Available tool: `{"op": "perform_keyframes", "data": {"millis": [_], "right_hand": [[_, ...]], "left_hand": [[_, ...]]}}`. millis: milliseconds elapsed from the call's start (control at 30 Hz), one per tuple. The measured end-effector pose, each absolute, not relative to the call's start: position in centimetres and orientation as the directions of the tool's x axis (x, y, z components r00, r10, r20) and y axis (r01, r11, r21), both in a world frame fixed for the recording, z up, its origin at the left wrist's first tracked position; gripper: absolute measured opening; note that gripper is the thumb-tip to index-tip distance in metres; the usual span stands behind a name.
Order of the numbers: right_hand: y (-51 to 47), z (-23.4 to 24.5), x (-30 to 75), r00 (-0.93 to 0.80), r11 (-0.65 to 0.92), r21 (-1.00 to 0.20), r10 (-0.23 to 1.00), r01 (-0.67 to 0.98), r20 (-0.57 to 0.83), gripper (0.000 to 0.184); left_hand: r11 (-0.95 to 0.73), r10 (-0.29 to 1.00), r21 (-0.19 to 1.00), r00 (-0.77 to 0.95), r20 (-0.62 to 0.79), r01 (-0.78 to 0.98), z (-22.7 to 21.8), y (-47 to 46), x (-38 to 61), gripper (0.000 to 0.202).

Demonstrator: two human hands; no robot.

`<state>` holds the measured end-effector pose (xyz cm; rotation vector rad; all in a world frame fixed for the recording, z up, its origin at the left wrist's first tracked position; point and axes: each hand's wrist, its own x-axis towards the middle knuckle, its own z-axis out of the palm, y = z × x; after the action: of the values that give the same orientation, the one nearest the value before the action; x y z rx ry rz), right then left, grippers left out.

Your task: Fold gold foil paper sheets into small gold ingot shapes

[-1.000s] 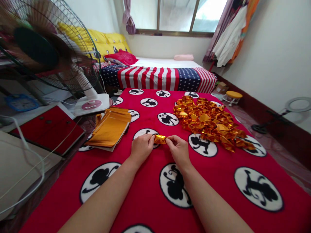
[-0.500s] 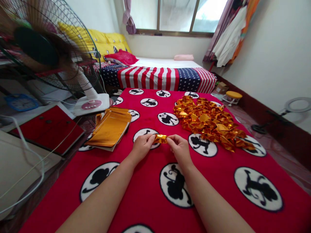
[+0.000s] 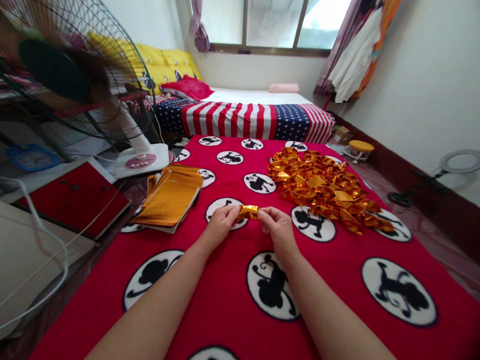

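A small folded piece of shiny gold foil paper (image 3: 249,212) is stretched between my two hands, above the red cloth (image 3: 225,260) with its black-and-white monkey circles. My left hand (image 3: 222,223) pinches its left end between thumb and fingers. At the right end, my right hand (image 3: 276,227) is closed on the paper in the same way. A stack of flat gold foil sheets (image 3: 170,197) lies to the left of my hands. On the right is a heap of folded gold foil pieces (image 3: 326,187), apart from my right hand.
A fan (image 3: 75,75) with blurred blades stands at the left, its white base (image 3: 141,160) beside the cloth. Beyond is a bed (image 3: 240,120) with a striped and starred cover. A yellow stool (image 3: 360,146) and a ring-light stand (image 3: 431,177) are at the right.
Both hands still hold the gold foil paper by its ends. The paper looks slightly wider and has risen a little; the right hand has shifted very slightly.
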<state>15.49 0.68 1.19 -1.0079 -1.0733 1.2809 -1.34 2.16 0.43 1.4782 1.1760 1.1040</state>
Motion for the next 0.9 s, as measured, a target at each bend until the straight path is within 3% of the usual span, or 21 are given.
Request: {"op": "perform_keyframes", "data": {"millis": [233,900], "right_hand": [[0.6,1.3,15.4,-0.022,0.042,-0.968,0.999,-0.246,0.049,0.021],[0.7,1.1,15.3,-0.079,0.005,-0.933,0.996,-0.36,0.036,0.021]], "left_hand": [[-0.068,0.987,0.997,0.146,0.062,0.032,0.2,2.2,-1.2,0.049],[0.037,0.987,0.991,0.162,-0.015,-0.131,1.2,1.5,-0.6,0.047]]}}
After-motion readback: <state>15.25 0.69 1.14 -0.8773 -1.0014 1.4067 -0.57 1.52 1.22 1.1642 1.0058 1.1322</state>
